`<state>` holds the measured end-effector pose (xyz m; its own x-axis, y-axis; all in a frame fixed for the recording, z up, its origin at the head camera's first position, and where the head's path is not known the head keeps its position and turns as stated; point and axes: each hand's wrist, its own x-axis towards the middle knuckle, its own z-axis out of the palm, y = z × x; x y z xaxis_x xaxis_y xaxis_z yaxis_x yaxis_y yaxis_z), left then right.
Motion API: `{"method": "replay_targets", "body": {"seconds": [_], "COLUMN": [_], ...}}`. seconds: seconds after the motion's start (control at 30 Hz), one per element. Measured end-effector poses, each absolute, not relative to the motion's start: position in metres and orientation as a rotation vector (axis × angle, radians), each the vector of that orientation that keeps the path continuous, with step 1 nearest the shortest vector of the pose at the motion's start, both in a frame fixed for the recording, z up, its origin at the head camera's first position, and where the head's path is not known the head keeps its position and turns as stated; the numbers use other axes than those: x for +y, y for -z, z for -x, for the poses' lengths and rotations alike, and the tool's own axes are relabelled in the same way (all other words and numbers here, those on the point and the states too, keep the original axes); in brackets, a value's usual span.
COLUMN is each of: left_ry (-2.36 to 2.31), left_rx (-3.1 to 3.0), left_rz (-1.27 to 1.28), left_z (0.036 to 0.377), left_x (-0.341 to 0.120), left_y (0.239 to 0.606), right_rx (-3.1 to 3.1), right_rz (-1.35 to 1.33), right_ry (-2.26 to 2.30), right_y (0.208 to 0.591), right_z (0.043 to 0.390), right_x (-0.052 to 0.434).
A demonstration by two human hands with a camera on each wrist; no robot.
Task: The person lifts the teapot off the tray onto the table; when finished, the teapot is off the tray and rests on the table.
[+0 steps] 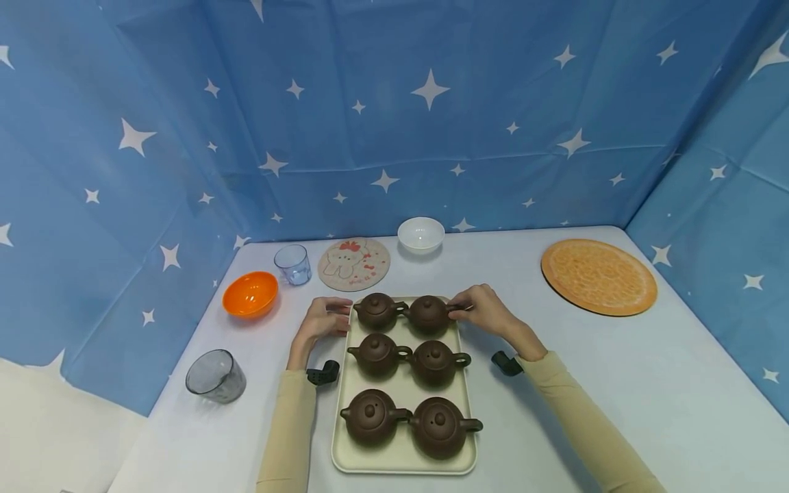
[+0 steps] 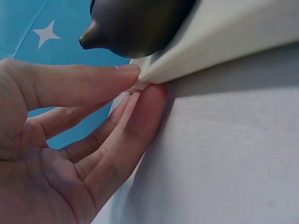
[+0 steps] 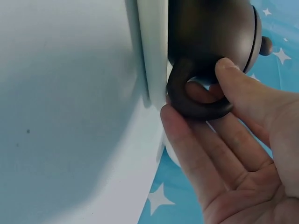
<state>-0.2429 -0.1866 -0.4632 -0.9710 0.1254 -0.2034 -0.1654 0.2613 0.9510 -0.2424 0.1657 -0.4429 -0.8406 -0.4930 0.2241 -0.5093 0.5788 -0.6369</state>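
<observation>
A cream tray (image 1: 403, 463) carries several dark brown clay teapots in two columns, spouts to the left and handles to the right. My left hand (image 1: 322, 319) pinches the tray's far left corner; the left wrist view has the thumb (image 2: 103, 77) on the rim and a fingertip under it, with a teapot spout (image 2: 93, 36) just above. At the far right of the tray, my right hand (image 1: 487, 311) holds the back right teapot (image 1: 428, 313) by its handle (image 3: 194, 109). Its thumb (image 3: 233, 74) lies against the pot and fingers sit around the handle.
Left of the tray are an orange bowl (image 1: 251, 294), a blue glass (image 1: 293, 265) and a grey glass (image 1: 217, 376). Behind it lie a round rabbit-print mat (image 1: 353, 263) and a white bowl (image 1: 421, 235). A round orange mat (image 1: 599, 277) lies far right. Starry blue curtains (image 1: 394, 116) surround the table.
</observation>
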Motion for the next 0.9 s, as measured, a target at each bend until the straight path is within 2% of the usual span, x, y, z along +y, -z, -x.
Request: {"method": "replay_targets", "body": {"seconds": [0.6,0.9], "left_ry": [-1.793,-1.777], "left_rx": [2.291,2.256], "left_rz": [0.071,0.044], "left_z": [0.244,0.232], "left_x": [-0.186,-0.181], "left_y": [0.467,0.442], "right_rx": [-2.718,-2.700], "right_rz": [-0.884,-0.945], "right_ry": [-1.357,-1.402], "right_y": [0.451,0.450], "right_z": [0.254,0.262], "right_x": [0.170,0.179]}}
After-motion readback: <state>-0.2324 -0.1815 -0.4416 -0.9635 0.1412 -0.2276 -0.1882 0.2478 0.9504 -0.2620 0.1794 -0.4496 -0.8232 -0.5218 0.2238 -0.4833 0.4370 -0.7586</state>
